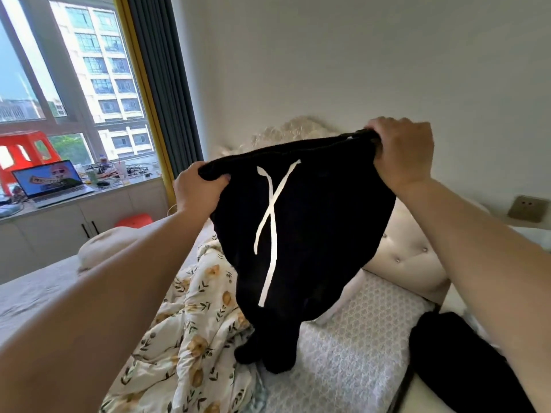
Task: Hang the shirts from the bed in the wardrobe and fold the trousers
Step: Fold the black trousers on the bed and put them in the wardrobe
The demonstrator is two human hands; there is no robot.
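Head view, the only one. The left grip and the right grip are each clamped on one end of the waistband of the black trousers, fingers curled over the band with the cloth pinched underneath. The band runs straight from one grip to the other and is tilted, the right grip being higher than the left.

The trousers hang directly below both grips, so their long axis runs top to bottom, at right angles to the line between the grips. The white drawstring falls crossed down the front, nearer the left grip than the right. The legs hang together, and their lower ends rest bunched on the bed far below the grips, just beside the floral quilt, which lies under the left grip's side.

Folding seems about to start. The move would likely turn on bringing one grip across to the other, to lay leg on leg along that hanging axis. Neither grip looks better placed. Below the right grip, at the bed's edge, lies another dark garment, well apart from the trousers.
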